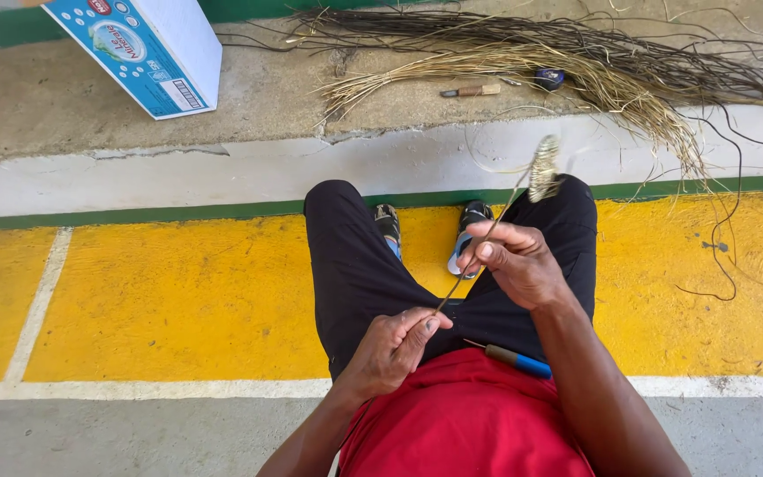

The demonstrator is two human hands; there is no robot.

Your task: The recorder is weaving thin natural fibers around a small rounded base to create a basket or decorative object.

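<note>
while the cardboard box [147, 49] stands shut, left hand [390, 349] and right hand [514, 261] pinch a fibre strand [479, 247].

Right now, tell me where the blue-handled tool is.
In the head view, the blue-handled tool lies across the person's lap at the edge of the red shirt, just below the right hand and right of the left hand.

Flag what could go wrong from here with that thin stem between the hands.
1. The stem is thin and pinched by both the left hand and the right hand; a hard pull might snap it.
2. The blue-handled tool lies loose on the lap and could slide off.
</note>
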